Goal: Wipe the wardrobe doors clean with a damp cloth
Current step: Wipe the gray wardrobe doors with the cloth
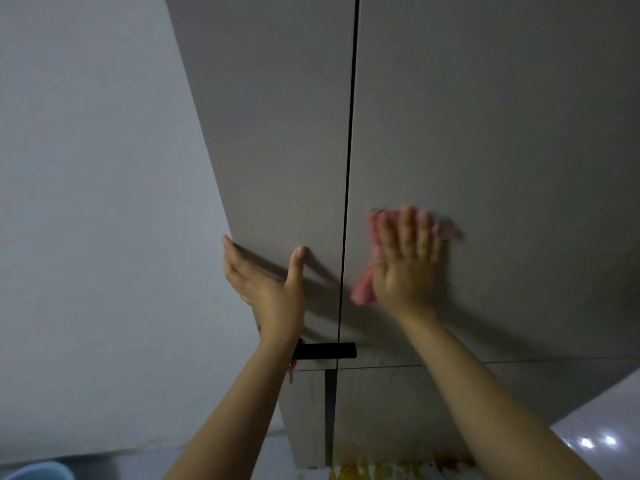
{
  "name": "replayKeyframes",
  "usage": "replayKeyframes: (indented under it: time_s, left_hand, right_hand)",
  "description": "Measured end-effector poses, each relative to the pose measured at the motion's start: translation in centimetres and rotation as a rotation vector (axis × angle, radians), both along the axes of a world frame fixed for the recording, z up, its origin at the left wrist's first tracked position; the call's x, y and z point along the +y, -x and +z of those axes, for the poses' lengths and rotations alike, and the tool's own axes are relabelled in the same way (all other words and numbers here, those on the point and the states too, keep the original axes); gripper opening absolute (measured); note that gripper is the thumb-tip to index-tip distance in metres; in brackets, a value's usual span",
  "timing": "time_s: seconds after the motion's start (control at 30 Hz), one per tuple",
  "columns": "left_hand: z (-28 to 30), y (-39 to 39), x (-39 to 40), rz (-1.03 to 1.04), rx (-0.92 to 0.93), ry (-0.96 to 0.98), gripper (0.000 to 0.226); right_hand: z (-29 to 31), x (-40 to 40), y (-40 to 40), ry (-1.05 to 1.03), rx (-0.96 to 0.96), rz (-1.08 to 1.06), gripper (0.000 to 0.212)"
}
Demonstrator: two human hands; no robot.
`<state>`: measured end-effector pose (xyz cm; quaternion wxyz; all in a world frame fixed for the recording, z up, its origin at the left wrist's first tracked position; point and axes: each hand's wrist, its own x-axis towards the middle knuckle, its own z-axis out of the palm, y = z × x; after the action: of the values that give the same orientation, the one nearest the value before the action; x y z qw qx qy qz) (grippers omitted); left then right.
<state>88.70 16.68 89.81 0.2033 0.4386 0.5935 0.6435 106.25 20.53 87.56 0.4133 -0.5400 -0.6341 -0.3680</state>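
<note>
A pale wall (86, 220) fills the left of the frame. Two grey wardrobe doors (485, 133) split by a dark vertical gap take up the centre and right, with a black handle (325, 350) low at the centre. The right hand (407, 263), fingers straight and spread, presses a pink cloth (365, 285) flat on the right door, right of centre. The left hand (266, 282), fingers relaxed and holding nothing, touches the left door. A blue basin (38, 472) shows at the bottom left corner.
</note>
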Motion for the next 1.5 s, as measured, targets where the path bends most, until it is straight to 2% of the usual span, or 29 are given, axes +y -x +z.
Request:
replayKeyframes:
  time_s: [0.1, 0.17, 0.2, 0.3, 0.33, 0.37, 0.43, 0.53, 0.63, 0.67, 0.77, 0.83, 0.9, 1.0, 1.1, 1.13, 1.2, 1.27, 1.3, 1.37, 1.5]
  left_hand:
    - [-0.2, -0.6, -0.4, 0.013, 0.075, -0.097, 0.1]
    - [0.0, -1.6, -0.7, -0.013, 0.157, -0.155, 0.093]
    - [0.2, -2.2, -0.8, -0.032, 0.201, -0.18, 0.091]
    - [1.2, -4.3, -0.6, -0.048, 0.271, -0.236, 0.085]
    - [1.5, -5.0, -0.5, -0.038, 0.263, -0.243, 0.082]
    - [2.0, -5.6, -0.4, -0.03, 0.245, -0.242, 0.079]
    - [2.6, -6.9, -0.3, -0.02, 0.214, -0.23, 0.076]
    - [2.7, -8.5, -0.3, 0.001, 0.238, -0.247, 0.072]
    - [2.3, -10.1, 0.2, 0.02, 0.264, -0.227, 0.071]
    - [2.3, -10.5, 0.3, 0.032, 0.267, -0.217, 0.071]
    - [2.3, -11.3, 0.6, 0.076, 0.281, -0.195, 0.075]
    - [2.4, -11.7, 0.7, 0.095, 0.272, -0.182, 0.078]
    - [2.6, -12.1, 0.8, 0.1, 0.264, -0.162, 0.083]
    - [2.6, -12.3, 0.8, 0.107, 0.282, -0.17, 0.089]
    - [2.7, -12.4, 1.0, 0.113, 0.294, -0.159, 0.094]
    - [2.8, -12.5, 1.1, 0.115, 0.292, -0.156, 0.095]
    - [2.8, -12.5, 1.1, 0.118, 0.281, -0.16, 0.095]
    - [2.7, -12.5, 1.1, 0.119, 0.276, -0.169, 0.095]
    - [2.6, -12.5, 1.1, 0.122, 0.28, -0.17, 0.094]
    - [2.6, -12.5, 1.2, 0.13, 0.283, -0.172, 0.091]
    - [2.8, -12.8, 1.1, 0.15, 0.249, -0.196, 0.085]
  right_hand:
    - [1.9, 0.1, -2.0, -0.062, 0.367, -0.046, 0.049]
    - [2.4, 0.1, 0.2, -0.066, 0.5, -0.043, 0.05]
    - [2.2, 0.2, 1.6, -0.039, 0.441, -0.013, 0.052]
    - [0.5, 0.3, 2.2, 0.019, -0.118, 0.074, 0.063]
    - [0.6, 0.5, 0.7, 0.029, -0.213, 0.087, 0.066]
    - [0.9, 0.4, -1.2, 0.038, -0.206, 0.093, 0.064]
    - [1.4, -0.1, -5.6, 0.005, -0.058, 0.052, 0.053]
    - [1.5, -0.4, -11.5, -0.093, 0.149, -0.049, 0.05]
    - [1.3, -0.1, -9.3, -0.093, 0.384, -0.038, 0.049]
    - [1.0, 0.0, -7.8, -0.077, 0.361, 0.002, 0.051]
    - [-0.8, 0.0, -5.7, -0.001, -0.082, 0.116, 0.06]
    - [-0.6, 0.1, -7.5, 0.03, -0.2, 0.165, 0.058]
    - [0.9, -0.2, -10.1, 0.001, -0.124, 0.143, 0.048]
    - [3.7, 0.3, -14.0, -0.134, 0.072, 0.029, 0.049]
    - [4.9, 0.5, -11.9, -0.193, 0.28, -0.031, 0.049]
    - [4.8, 0.5, -10.3, -0.161, 0.262, 0.001, 0.049]
    - [3.8, 0.4, -8.0, -0.083, 0.031, 0.09, 0.054]
    - [3.8, 0.6, -8.8, -0.036, -0.197, 0.16, 0.057]
    - [4.6, 0.6, -10.0, -0.033, -0.238, 0.175, 0.056]
    - [7.5, 0.2, -12.6, -0.082, -0.174, 0.15, 0.051]
    - [14.4, 0.9, -13.9, -0.256, 0.152, -0.075, 0.047]
